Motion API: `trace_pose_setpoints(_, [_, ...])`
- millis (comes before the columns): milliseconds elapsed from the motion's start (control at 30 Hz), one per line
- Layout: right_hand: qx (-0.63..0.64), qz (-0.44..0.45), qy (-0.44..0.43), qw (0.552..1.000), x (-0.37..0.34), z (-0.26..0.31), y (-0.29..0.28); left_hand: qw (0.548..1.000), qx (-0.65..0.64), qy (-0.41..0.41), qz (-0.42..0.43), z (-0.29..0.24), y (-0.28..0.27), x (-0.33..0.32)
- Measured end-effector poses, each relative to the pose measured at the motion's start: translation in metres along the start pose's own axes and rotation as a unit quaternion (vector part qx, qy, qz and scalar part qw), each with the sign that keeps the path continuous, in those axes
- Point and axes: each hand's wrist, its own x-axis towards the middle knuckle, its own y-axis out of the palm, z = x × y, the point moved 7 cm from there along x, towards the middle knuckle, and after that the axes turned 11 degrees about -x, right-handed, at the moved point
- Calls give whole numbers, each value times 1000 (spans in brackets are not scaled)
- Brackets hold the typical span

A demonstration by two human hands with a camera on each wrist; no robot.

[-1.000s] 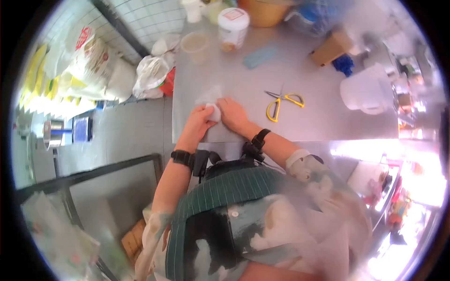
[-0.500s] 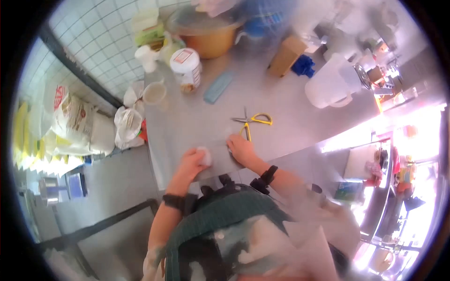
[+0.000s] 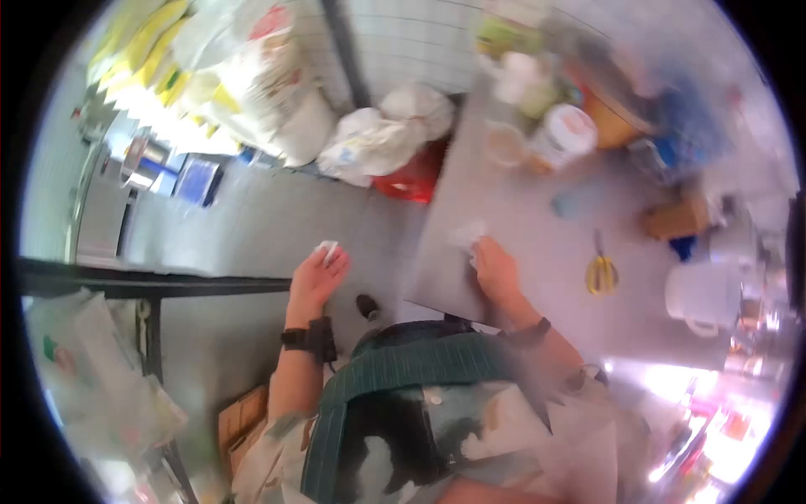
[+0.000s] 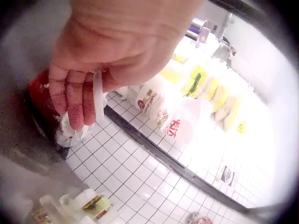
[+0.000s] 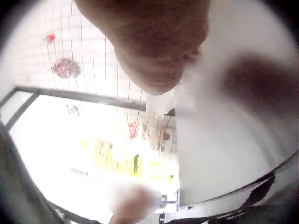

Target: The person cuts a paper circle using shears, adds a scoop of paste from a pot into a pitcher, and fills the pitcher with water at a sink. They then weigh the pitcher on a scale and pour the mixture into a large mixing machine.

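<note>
Moved off the table (image 3: 638, 328) since earlier, the left hand (image 3: 316, 277) pinches a white piece (image 4: 98, 95); the right hand (image 3: 498, 269) is by clear plastic (image 3: 468, 233); whether gripping, I cannot tell.

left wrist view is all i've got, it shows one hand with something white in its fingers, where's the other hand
Observer: The head view shows the right hand against the top of the grey table, near a corner; whether it touches the surface I can't tell.
Operator: ok and anything sharp on that side
Observer: Yes, scissors with yellow handles lie on the table, to the right of that hand and apart from it.
</note>
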Motion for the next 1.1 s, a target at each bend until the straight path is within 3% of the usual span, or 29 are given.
trace_pose_setpoints(167, [48,44,-72,995,69,104,95,997,-78,13,5,-84,-31,34])
trace_pose_setpoints(300, [7,12,-134,991,100,175,109,997,-28,56,-51,-163,-37,54])
trace_pose_setpoints(367, [60,58,-3,997,121,166,126,994,-20,65,-82,-201,-52,90])
trace_pose_setpoints(433, [70,78,23,994,139,166,146,992,-19,71,-106,-229,-68,127])
trace_pose_setpoints(467, [78,93,57,991,149,158,154,978,9,110,-179,-244,-82,140])
trace_pose_setpoints(500, [68,98,36,992,159,150,165,956,32,147,-253,-260,-91,148])
trace_pose_setpoints(600, [-10,71,-101,992,206,149,206,920,-12,227,-320,-305,-97,155])
trace_pose_setpoints(667, [40,157,8,987,243,144,243,923,-25,230,-306,-340,-110,158])
trace_pose_setpoints(700, [54,177,-16,983,268,154,257,934,-28,214,-285,-351,-119,164])
trace_pose_setpoints(800, [115,185,-100,971,336,200,287,913,-43,272,-302,-396,-158,154])
trace_pose_setpoints(900, [103,219,-176,954,402,259,312,881,-112,276,-368,-411,-219,131])
trace_pose_setpoints(967, [51,250,-273,927,437,280,352,845,-179,267,-428,-403,-259,118])
trace_pose_setpoints(1033, [69,291,-270,915,469,295,405,812,-228,284,-457,-390,-273,99])
trace_pose_setpoints(1067, [32,322,-278,905,481,303,431,827,-241,291,-417,-385,-282,95])
trace_pose_setpoints(1100, [-7,348,-286,893,492,319,452,803,-283,303,-429,-382,-275,86])
